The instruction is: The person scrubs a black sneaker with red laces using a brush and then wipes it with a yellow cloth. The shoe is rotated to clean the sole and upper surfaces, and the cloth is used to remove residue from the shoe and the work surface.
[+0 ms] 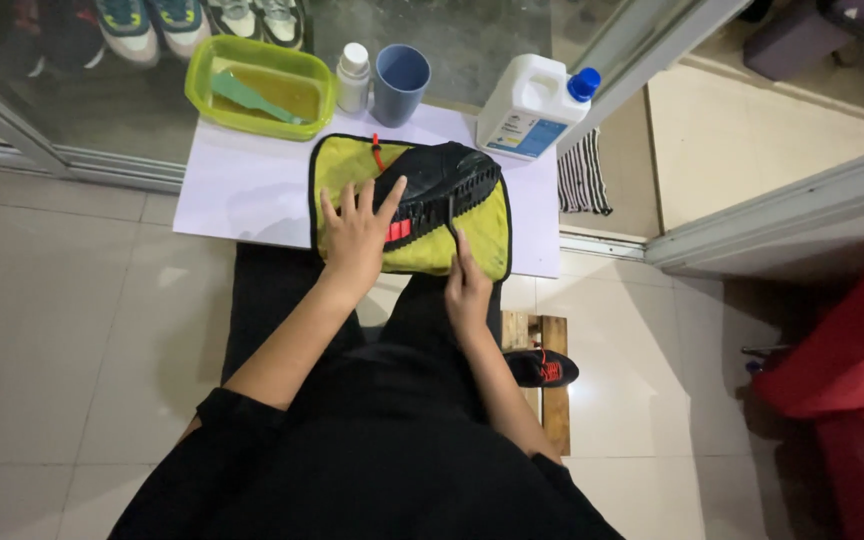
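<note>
Left hand (355,238) flat, fingers spread, palm down on the heel side of a black shoe (439,186) w/ red accents, pressing it onto a yellow-green cloth (487,235) w/ dark trim. Shoe lies on its side, sole facing right-ish, mid of the cloth, on a white board (242,195) across the person's lap. Right hand (467,290) fingers closed round a thin dark tool (451,215), tip touching the sole edge; tool type can't tell.

Packages: white plastic jug (527,108), blue cap, blue-and-white label on its front, at the board's far right corner, close to the edge. Small white bottle (353,77) and blue-grey cup (399,82) side by side at the far edge, just left of the jug. Green tub (260,86) far left of those, yellowish liquid and a green brush (252,97) lying in it; tub overhangs the far edge.

Edges/room: cloth's near edge is close to the board's near edge. Open board surface left of the cloth; little room on the right. Second black shoe (542,368) on a wooden stool (550,392) near the right forearm. Striped rag (582,172) on the floor past the board's right edge. Red seat (852,370) well apart, far right.
</note>
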